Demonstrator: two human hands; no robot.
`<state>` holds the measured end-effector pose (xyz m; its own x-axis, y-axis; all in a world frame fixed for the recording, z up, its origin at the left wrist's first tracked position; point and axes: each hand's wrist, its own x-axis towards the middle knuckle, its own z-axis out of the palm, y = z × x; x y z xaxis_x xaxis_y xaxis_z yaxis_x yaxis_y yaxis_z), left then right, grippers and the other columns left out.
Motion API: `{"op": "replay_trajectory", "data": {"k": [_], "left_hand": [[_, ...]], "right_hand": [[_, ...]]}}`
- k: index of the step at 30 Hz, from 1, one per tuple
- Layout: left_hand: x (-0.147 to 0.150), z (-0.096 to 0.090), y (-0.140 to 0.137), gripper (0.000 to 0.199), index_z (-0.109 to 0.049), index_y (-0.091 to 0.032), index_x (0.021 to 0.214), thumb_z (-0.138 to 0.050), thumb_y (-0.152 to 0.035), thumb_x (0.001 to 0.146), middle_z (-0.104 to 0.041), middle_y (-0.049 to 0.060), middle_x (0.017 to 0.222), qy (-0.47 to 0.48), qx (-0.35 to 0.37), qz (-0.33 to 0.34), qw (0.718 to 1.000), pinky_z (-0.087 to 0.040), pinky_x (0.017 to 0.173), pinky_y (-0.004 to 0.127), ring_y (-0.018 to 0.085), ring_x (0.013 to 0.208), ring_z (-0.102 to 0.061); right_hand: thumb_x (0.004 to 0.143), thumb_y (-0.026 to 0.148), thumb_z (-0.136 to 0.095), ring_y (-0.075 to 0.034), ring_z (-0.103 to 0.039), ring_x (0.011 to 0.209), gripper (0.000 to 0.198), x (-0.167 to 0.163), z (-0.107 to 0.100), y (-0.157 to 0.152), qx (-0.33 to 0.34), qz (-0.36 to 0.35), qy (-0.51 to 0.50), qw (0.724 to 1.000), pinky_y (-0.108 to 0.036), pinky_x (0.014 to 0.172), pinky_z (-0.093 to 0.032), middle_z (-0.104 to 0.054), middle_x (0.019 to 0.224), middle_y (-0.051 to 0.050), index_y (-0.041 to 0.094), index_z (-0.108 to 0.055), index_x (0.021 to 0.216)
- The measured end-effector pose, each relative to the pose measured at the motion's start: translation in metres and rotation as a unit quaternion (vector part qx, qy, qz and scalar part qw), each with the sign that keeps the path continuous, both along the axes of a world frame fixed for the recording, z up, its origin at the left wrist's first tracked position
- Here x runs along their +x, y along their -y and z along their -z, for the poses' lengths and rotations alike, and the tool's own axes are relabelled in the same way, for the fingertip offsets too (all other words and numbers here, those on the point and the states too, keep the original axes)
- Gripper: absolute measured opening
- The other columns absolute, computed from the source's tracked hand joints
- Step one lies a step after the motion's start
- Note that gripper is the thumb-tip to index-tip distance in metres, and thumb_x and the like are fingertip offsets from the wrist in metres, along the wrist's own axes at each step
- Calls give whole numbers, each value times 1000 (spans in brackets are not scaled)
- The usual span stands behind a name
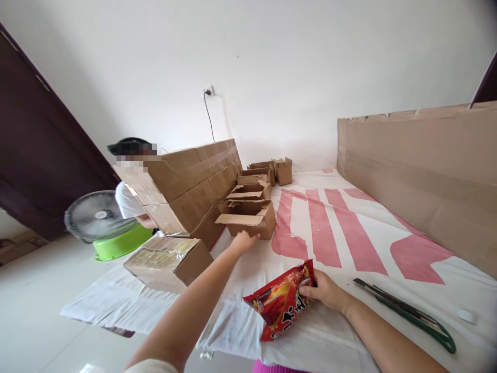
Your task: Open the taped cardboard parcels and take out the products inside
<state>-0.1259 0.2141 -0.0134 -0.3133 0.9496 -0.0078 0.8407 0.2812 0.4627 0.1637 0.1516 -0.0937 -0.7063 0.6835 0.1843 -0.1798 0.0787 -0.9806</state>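
Note:
My right hand (326, 292) is closed around one end of a shiny red snack packet (281, 303) with dark lettering and a food picture, tilted above the near part of the cloth-covered table. My left hand (245, 242) reaches forward to the near face of an open cardboard box (254, 228) and seems to touch it. The thumb points right; the other fingers are mostly hidden, so their grip is unclear. Behind that box runs a row of several more open cardboard boxes (250, 190). The inside of the nearest box is dark.
A green-handled cutter (407, 311) lies at the right. Taped boxes (198, 181) form a wall at the left, with a closed box (169, 261) before it. Another person (130, 199) is beside a fan (103, 215). A long cardboard panel (419, 171) borders the right.

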Motion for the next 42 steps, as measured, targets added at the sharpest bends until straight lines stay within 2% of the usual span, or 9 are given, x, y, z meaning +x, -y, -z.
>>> {"op": "replay_trajectory", "data": {"k": [3, 7, 10, 13, 19, 23, 31, 37, 42], "left_hand": [[38, -7, 41, 53, -63, -19, 121, -35, -55, 94, -67, 10, 124, 32, -27, 166, 985, -46, 96, 32, 26, 117, -60], [73, -11, 90, 64, -61, -27, 124, -69, -60, 70, -72, 3, 114, 39, -109, 320, 940, -52, 80, 28, 24, 98, -68], [71, -20, 96, 53, -64, -26, 116, -71, -50, 70, -75, 1, 101, -15, -184, 361, 914, -52, 68, 26, 21, 83, -70], [46, -37, 78, 39, -68, -27, 107, -72, -38, 70, -75, -3, 96, -58, -188, 341, 919, -52, 71, 26, 21, 83, -70], [-10, -59, 35, 61, -51, -26, 134, -64, -21, 75, -57, 12, 134, -228, -30, 164, 959, -37, 105, 48, 35, 127, -49], [0, -36, 36, 59, -44, -22, 140, -55, -18, 82, -45, 16, 143, -287, 49, 132, 947, -26, 112, 54, 35, 137, -37], [49, 23, 21, 59, -53, -33, 136, -48, -14, 81, -38, -3, 154, -302, 69, 316, 897, -7, 122, 49, 24, 148, -18], [36, 26, -14, 65, -41, -26, 146, -43, -15, 82, -47, 6, 149, -308, 58, 237, 919, 0, 119, 58, 27, 149, -15], [33, 28, -5, 58, -49, -23, 141, -49, -21, 83, -47, 11, 147, -306, 57, 183, 933, -1, 117, 62, 34, 147, -18]], "right_hand": [[76, 50, -73, -29, -66, 101, 51, 0, 1, 1, 4, 13, 3, 1000, -44, 90, -51, -72, 105, -10, 15, -61, 111], [75, 52, -73, -29, -65, 101, 54, 0, 0, 2, 11, 30, 10, 999, -44, 88, -51, -70, 107, -10, 16, -59, 112], [75, 56, -71, -27, -65, 95, 53, 1, 4, -1, 11, 52, 29, 998, -43, 85, -51, -69, 104, -10, 17, -58, 108], [72, 62, -70, -24, -64, 90, 55, 4, 9, -7, 6, 123, 77, 989, -40, 82, -51, -66, 98, -9, 18, -57, 102], [75, 58, -65, -20, -59, 82, 46, 9, 10, -10, 35, 202, 171, 964, -37, 76, -50, -61, 90, -5, 19, -58, 99], [76, 51, -65, -20, -59, 80, 38, 7, 10, -8, 52, 205, 181, 961, -37, 77, -49, -62, 86, -4, 19, -59, 96], [76, 48, -63, -19, -57, 75, 31, 8, 16, -12, 68, 170, 185, 965, -35, 73, -47, -61, 80, -2, 21, -59, 90], [79, 54, -61, -17, -56, 73, 35, 14, 23, -18, 58, 140, 161, 975, -32, 69, -46, -59, 79, -2, 21, -59, 91], [79, 54, -61, -17, -55, 73, 35, 15, 21, -17, 63, 136, 167, 974, -32, 69, -46, -58, 78, -1, 21, -58, 90]]}}
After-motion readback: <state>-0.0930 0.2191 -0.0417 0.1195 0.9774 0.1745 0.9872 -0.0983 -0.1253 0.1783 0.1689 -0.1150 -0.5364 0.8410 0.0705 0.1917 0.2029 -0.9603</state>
